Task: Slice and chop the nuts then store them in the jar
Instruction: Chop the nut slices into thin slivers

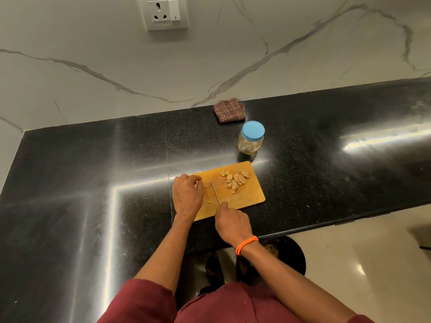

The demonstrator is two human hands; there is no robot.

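Observation:
A wooden cutting board lies on the black counter. A pile of pale nut pieces sits on its far right part. My left hand rests on the board's left end, its curled fingertips pinching a small nut piece. My right hand grips the handle of a knife, whose thin blade stands on the board just right of that piece. A small cut bit lies near the blade. A clear jar with a blue lid, lid on, stands behind the board.
A folded brown checked cloth lies against the marble wall behind the jar. A wall socket is above. The counter's front edge runs just below the board; a dark round object stands on the floor beyond it.

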